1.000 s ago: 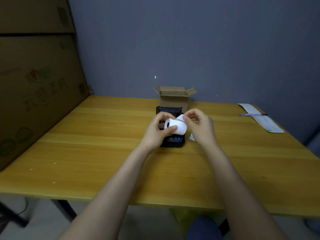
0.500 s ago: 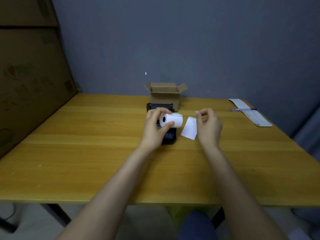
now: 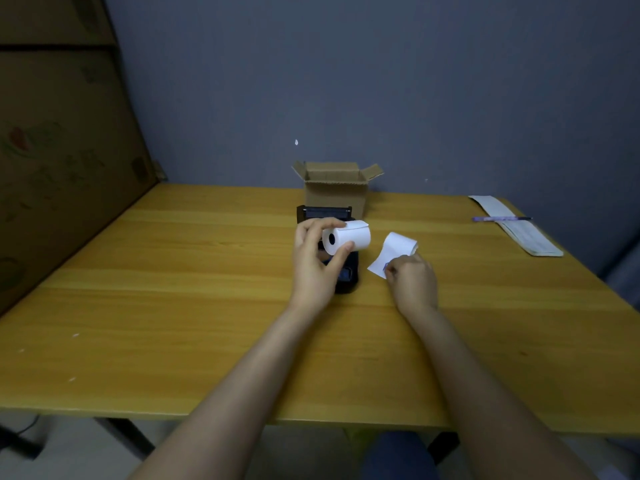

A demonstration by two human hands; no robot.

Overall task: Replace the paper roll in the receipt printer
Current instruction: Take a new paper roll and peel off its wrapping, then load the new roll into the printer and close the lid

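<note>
My left hand (image 3: pixel 313 263) grips a white paper roll (image 3: pixel 348 241) between thumb and fingers, its hollow core facing me, just above the black receipt printer (image 3: pixel 348 271). The printer lies on the wooden table (image 3: pixel 207 289) with its lid (image 3: pixel 323 212) open at the back; my hand and the roll hide most of it. My right hand (image 3: pixel 412 280) pinches a loose, curled strip of white paper (image 3: pixel 394 249) by its near corner, low over the table to the right of the printer. The strip is apart from the roll.
A small open cardboard box (image 3: pixel 336 187) stands right behind the printer. At the far right lie a long paper slip (image 3: pixel 516 225) and a purple pen (image 3: pixel 500 218) across it. Large cardboard sheets (image 3: pixel 62 161) lean along the left side. A grey wall stands behind.
My right hand tore or peeled the strip off the roll, carried it right and lowered it towards the table. The left hand keeps the roll over the printer.
</note>
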